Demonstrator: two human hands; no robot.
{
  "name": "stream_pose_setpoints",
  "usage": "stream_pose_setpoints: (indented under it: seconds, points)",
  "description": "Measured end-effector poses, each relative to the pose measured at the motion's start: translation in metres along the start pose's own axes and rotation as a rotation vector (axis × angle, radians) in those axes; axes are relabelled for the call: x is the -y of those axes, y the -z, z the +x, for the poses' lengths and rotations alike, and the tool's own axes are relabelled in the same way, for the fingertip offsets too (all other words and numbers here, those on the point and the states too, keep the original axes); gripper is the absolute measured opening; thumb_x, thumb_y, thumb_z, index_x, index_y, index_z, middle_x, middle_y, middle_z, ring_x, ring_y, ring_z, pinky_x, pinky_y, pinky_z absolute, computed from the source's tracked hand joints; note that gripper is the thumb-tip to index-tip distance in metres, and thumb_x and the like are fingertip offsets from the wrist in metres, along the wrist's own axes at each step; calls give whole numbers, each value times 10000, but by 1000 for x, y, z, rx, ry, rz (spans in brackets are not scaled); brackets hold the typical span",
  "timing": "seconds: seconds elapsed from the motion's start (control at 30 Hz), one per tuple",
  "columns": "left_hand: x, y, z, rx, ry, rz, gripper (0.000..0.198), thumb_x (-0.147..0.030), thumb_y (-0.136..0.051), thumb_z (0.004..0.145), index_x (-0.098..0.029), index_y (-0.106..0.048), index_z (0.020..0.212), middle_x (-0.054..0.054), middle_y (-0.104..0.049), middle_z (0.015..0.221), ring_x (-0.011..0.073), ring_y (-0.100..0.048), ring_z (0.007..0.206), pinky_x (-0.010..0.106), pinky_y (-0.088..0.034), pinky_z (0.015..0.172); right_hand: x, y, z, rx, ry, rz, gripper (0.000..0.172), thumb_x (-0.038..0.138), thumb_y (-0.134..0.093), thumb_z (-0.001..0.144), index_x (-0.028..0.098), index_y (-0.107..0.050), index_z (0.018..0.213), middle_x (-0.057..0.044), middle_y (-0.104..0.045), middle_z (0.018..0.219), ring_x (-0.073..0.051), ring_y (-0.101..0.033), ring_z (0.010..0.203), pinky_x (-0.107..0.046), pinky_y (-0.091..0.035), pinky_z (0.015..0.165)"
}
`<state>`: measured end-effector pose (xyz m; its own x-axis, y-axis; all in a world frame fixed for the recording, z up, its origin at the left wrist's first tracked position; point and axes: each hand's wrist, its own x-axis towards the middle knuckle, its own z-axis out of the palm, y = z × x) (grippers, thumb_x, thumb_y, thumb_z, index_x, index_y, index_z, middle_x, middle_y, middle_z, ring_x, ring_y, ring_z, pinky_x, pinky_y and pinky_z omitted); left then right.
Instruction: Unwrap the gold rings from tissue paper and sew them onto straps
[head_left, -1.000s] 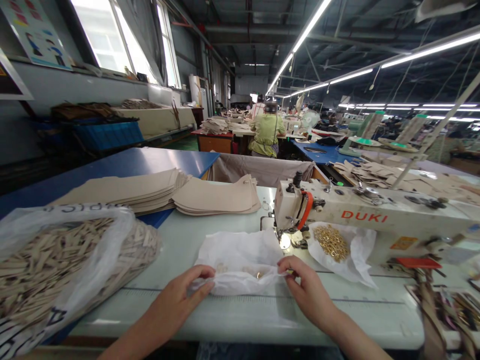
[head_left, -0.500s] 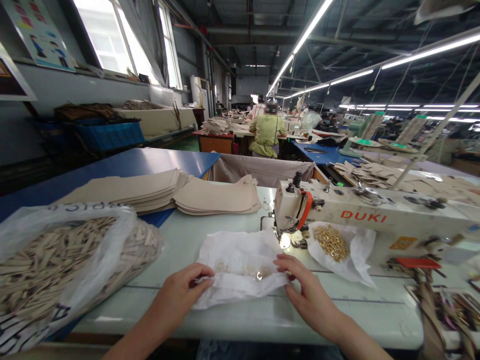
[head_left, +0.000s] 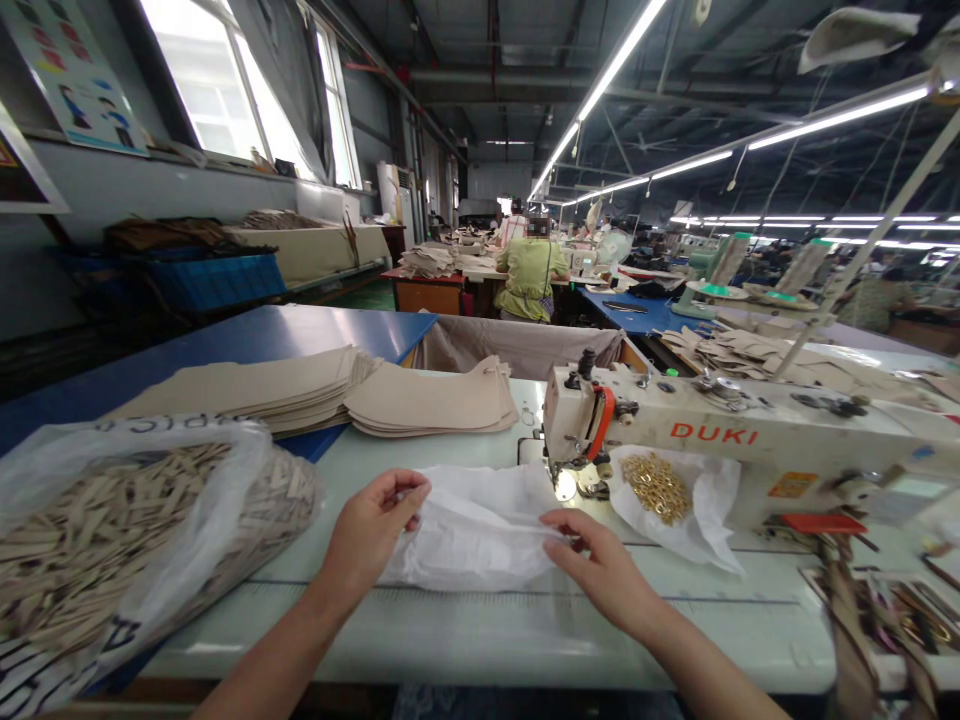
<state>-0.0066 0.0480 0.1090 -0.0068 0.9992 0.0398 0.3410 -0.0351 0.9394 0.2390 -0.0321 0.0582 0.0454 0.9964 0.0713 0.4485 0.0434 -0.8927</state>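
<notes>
A thin white sheet [head_left: 480,555] lies creased on the pale table in front of me. My left hand [head_left: 382,525] pinches its left side, thumb against fingertips, with the upper layer slightly raised. My right hand [head_left: 589,560] has thumb and fingers closed on a fold at the sheet's right side. The fold runs across the sheet between both hands. Whatever lies under the fold is hidden. To the right, gold-coloured metal rings [head_left: 656,487] sit heaped on another white sheet [head_left: 712,505], beside the sewing machine [head_left: 645,410].
On the left stands a clear plastic bag [head_left: 255,490] full of beige strips. Behind it lie stacks of beige cut pieces [head_left: 431,398]. A tray [head_left: 892,625] with straps and fittings is at the right edge. Farther off, a person in a green top [head_left: 532,270] sits at a table.
My left hand has moved up, carrying the sheet's edge. A fold now covers the small metal pieces that showed on the sheet. My right hand has shifted slightly left.
</notes>
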Motion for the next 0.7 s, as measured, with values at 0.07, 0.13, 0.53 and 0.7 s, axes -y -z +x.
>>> stream_pose_setpoints:
  seconds: [0.07, 0.13, 0.53, 0.7]
  points:
    - [-8, 0, -4, -13, -27, -33, 321, -462, -610, 591, -175, -616, 734, -22, -607, 615, 117, -522, 479, 242, -481, 525, 2, -1, 3, -14, 4, -38, 250, 242, -544, 765, 181, -657, 979, -64, -678, 968, -216, -602, 871, -316, -460, 744]
    - [-13, 2, -8, -16, -63, -58, 303, -450, -625, 598, -177, -625, 727, -16, -618, 628, 119, -524, 491, 239, -482, 522, 5, 0, 5, -25, 20, -57, 216, 192, -537, 755, 186, -670, 924, -54, -687, 917, -209, -606, 854, -304, -456, 742]
    - [19, 38, -53, 44, -268, 178, 219, -427, -632, 702, -216, -674, 744, -15, -678, 694, 150, -626, 644, 174, -508, 593, 11, 9, -31, -160, 488, -143, 258, 26, -485, 759, 223, -622, 853, -64, -628, 1048, -148, -638, 876, -232, -502, 756]
    - [40, 42, -81, 0, -319, 222, 232, -473, -633, 726, -244, -671, 728, -34, -680, 738, 139, -635, 712, 140, -506, 686, 18, 12, -44, -150, 596, -172, 229, 1, -500, 751, 218, -551, 805, -29, -634, 881, -126, -629, 781, -197, -485, 692]
